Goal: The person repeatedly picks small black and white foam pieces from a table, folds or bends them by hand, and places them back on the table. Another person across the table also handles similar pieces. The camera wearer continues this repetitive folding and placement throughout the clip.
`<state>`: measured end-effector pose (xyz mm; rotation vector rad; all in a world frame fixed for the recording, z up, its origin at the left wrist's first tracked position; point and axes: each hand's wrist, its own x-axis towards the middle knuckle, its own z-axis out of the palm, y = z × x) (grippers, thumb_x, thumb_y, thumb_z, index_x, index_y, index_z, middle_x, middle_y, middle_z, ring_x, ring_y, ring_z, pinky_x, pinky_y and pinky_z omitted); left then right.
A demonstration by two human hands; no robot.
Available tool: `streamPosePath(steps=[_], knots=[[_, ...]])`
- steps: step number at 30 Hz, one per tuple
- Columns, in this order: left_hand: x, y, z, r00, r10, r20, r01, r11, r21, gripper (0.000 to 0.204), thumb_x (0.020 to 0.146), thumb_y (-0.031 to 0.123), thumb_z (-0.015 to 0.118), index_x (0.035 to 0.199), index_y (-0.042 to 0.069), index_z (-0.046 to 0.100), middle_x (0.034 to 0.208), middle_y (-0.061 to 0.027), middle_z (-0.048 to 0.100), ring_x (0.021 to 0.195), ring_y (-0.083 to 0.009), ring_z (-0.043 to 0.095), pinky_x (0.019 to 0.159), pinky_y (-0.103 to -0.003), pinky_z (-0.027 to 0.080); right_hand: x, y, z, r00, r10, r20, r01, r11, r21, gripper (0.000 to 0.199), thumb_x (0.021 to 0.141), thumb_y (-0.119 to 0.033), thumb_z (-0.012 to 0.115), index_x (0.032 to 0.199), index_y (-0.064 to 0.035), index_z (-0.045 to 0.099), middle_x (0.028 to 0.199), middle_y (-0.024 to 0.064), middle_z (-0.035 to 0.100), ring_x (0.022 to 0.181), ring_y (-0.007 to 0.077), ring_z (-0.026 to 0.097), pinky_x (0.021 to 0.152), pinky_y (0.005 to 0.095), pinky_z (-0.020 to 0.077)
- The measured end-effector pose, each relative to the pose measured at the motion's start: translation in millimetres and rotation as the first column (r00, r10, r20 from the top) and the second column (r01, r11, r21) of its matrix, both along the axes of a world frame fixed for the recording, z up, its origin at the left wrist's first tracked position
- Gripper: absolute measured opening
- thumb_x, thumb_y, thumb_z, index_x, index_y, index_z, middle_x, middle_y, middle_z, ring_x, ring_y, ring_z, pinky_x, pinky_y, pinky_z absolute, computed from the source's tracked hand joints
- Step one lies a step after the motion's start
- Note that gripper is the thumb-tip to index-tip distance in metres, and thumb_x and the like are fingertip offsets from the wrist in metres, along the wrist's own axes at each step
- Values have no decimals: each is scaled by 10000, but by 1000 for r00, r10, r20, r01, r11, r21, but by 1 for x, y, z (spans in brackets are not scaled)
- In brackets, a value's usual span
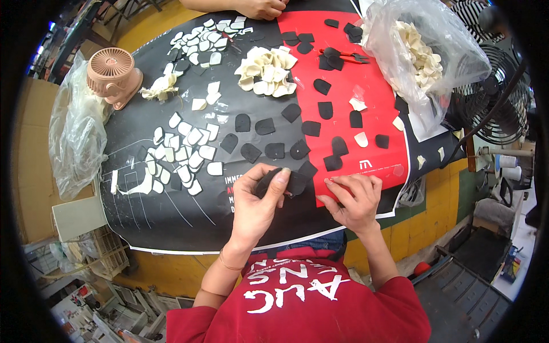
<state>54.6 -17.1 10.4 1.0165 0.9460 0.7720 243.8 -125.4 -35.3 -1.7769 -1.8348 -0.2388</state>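
Observation:
Near the front edge of the table, my left hand (255,200) is closed around a few dark, rounded foam pads (296,183), thumb pressed on top. How many it holds I cannot tell. To its right, my right hand (359,204) rests low over a red sheet (366,157), fingers bent but apart, with nothing visible in them. Loose black pads (275,150) with one rounded end lie just beyond both hands, spread across the black mat (189,108) and the red sheet. White pads of similar shape (194,136) are scattered in a group at the left.
Cream fabric-like pieces (266,71) form a heap mid-table; more fill a clear plastic bag (457,63) at the far right. Red-handled pliers (346,55) lie on the red sheet. A small fan (111,71) stands at left. Another person's hand (263,8) rests at the far edge.

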Motion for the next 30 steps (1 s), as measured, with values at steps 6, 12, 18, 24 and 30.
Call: streamPosePath(steps=[6, 12, 18, 24, 30], knots=[[13, -8, -1, 989, -148, -3, 148, 989, 28, 141, 919, 111, 722, 901, -28, 704, 946, -34, 614, 820, -82, 549, 716, -233, 447, -12, 5, 26, 522, -68, -850, -58, 992, -115, 325, 790, -258, 829, 970, -16, 708, 873, 76, 678, 749, 165, 626, 720, 289, 467], [16, -20, 1, 995, -74, -71, 88, 974, 210, 69, 857, 48, 739, 888, -8, 710, 908, -67, 618, 865, -146, 568, 778, -285, 450, -29, 5, 35, 139, -140, -980, -116, 981, -157, 176, 954, -144, 662, 938, 30, 679, 798, 32, 628, 671, 84, 565, 617, 226, 442], [-5, -14, 10, 1000, 23, -4, -18, 880, 474, 216, 767, 12, 806, 955, 30, 702, 896, -54, 627, 797, -144, 591, 754, -264, 466, 29, -4, 35, 695, -470, -544, 394, 882, -259, 249, 921, -175, 702, 782, 27, 654, 622, 45, 540, 557, 99, 472, 521, 276, 359], [11, -14, 4, 900, -385, 205, 401, 915, -39, 445, 926, 254, 716, 1255, 1, 558, 956, -7, 585, 845, -62, 538, 742, -211, 436, 54, 5, 19, 770, -601, -213, 545, 793, -271, 334, 834, -318, 795, 785, -15, 662, 700, 92, 582, 637, 255, 577, 596, 397, 437], [16, -16, 2, 871, -237, 430, 359, 905, -228, 538, 1050, 434, 439, 1347, -14, 458, 1032, -92, 560, 769, -97, 500, 638, -246, 408, 30, 14, 29, 786, -567, -248, 571, 819, -63, 248, 844, -258, 786, 851, -34, 680, 792, 81, 588, 755, 262, 597, 653, 397, 457]])
